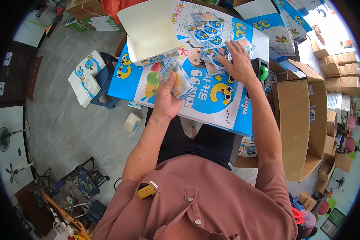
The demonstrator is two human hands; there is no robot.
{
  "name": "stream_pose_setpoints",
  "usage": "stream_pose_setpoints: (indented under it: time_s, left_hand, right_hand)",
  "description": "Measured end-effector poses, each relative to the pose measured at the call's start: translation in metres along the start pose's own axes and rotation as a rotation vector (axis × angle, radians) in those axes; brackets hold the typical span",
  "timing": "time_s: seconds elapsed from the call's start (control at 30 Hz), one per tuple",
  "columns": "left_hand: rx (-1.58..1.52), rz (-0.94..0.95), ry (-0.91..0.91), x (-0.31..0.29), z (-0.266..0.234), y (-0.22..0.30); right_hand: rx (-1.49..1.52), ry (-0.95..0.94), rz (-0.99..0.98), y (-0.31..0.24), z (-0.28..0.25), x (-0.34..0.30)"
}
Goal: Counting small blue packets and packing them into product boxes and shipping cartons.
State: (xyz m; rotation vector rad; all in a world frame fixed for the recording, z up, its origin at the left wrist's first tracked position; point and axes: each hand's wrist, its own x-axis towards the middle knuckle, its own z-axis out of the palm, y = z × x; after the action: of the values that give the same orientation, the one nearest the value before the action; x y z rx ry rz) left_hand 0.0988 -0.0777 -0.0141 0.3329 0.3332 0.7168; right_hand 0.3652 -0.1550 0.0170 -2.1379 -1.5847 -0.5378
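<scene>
The left hand [168, 98], at the centre of the frame, is clamped on clear packets [181, 81] with orange-yellow contents. The right hand [241, 66], at upper right of centre, has its fingers extended and its thumb apart; it is positioned over the near edge of a packet pile [207, 33], and whether it grips one cannot be determined. The pile lies on the blue-and-white printed worktop [142, 95]. An open white box [148, 30] stands at upper centre-left. A brown carton [294, 128] occupies the right side of the frame.
</scene>
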Motion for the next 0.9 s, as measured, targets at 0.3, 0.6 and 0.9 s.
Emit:
stream_pose_setpoints:
  time_s: [0.3,0.6,0.9]
  left_hand:
    - [0.095,-0.035,-0.082,-0.008,0.019,0.007]
    - [0.526,0.033,-0.087,-0.002,0.025,-0.006]
    - [0.018,-0.054,-0.053,-0.001,0.007,0.001]
  right_hand:
    - [0.042,-0.191,0.076,-0.025,-0.039,-0.005]
    - [0.808,-0.448,0.418,-0.060,-0.048,0.020]
    - [0.230,-0.271,0.172,-0.030,-0.018,0.004]
